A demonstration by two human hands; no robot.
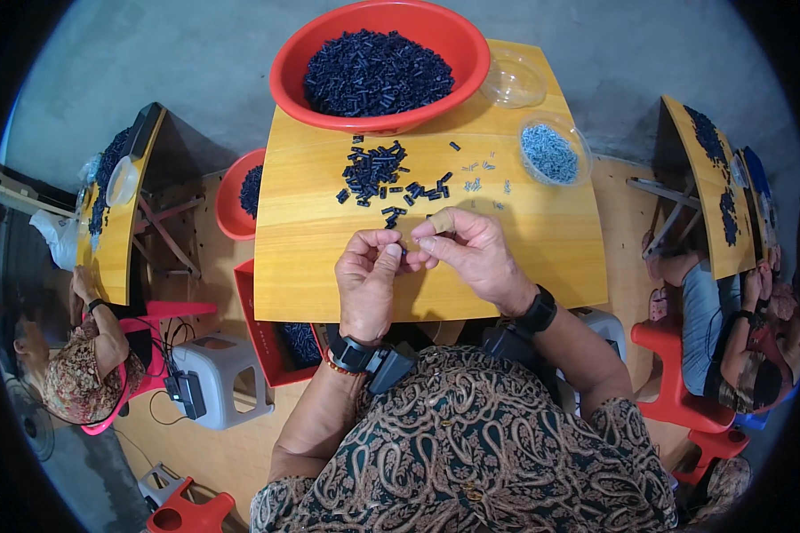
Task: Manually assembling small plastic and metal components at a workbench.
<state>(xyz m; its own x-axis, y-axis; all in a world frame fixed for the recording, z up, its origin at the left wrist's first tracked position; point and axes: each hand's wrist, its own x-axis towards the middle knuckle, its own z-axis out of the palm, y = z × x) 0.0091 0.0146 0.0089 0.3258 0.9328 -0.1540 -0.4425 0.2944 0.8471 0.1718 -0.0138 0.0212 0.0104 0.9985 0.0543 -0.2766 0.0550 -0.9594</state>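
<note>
Down at the near edge of the yellow wooden counter (542, 240), the left hand (367, 282) and the right hand (471, 253) meet fingertip to fingertip, both pinched shut on a small dark plastic piece (404, 252) that shows only as a sliver between them. Beyond the hands, toward the middle of the counter, lies a loose heap of the same dark pieces (378, 173), with a few small grey metal pins (480, 176) scattered just right of it. At the far edge sits a big red basin (458, 75) piled with dark pieces — it overhangs the counter's rim. Near the far right corner stand two clear plastic bowls: one (514, 82) looks empty, the other (553, 153) holds grey pins. Off the left edge, lower down, a second red basin (231, 209) and a red crate (256, 333) hold more dark pieces.
</note>
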